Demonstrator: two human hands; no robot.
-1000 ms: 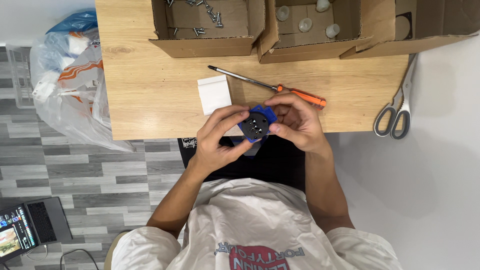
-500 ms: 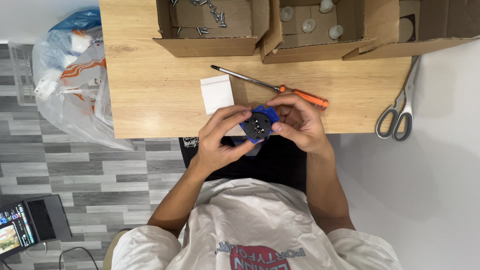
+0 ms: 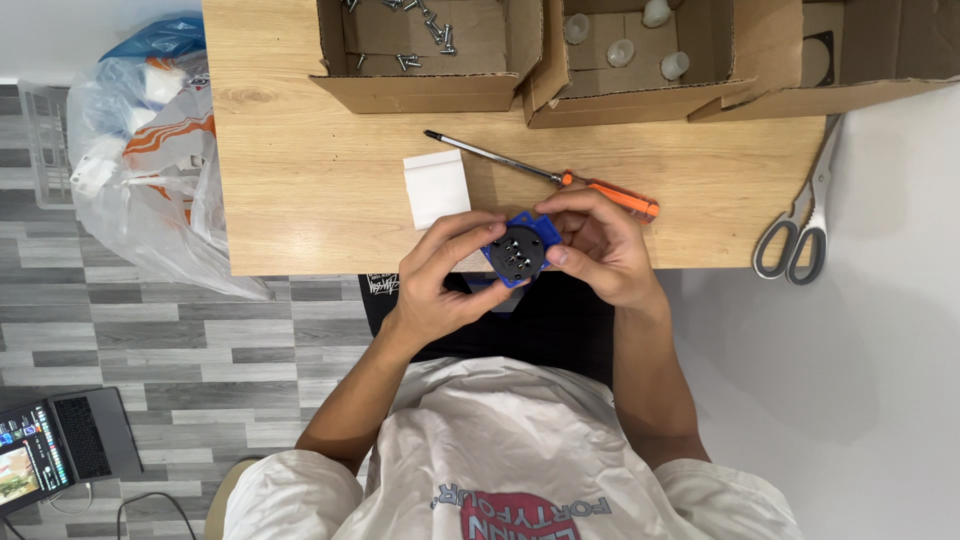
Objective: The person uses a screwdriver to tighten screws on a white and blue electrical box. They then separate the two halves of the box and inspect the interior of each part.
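Note:
Both hands hold a small blue square part [image 3: 519, 250] with a black round disc on its face, just over the near edge of the wooden table [image 3: 300, 190]. My left hand [image 3: 440, 280] grips it from the left and below, fingers curled over its top. My right hand [image 3: 598, 245] pinches its right side. An orange-handled screwdriver [image 3: 545, 175] lies on the table just beyond my right hand. A small white flat packet [image 3: 436, 188] lies beside my left fingers.
Open cardboard boxes stand at the table's far edge: one [image 3: 420, 50] with several screws, one [image 3: 620, 50] with white round parts. Scissors [image 3: 800, 225] lie at the table's right end. A plastic bag [image 3: 150, 150] sits left; a laptop [image 3: 60, 455] on the floor.
The hands and the blue part stay in nearly the same grip. The view has shifted slightly, with the boxes sliding a little upward.

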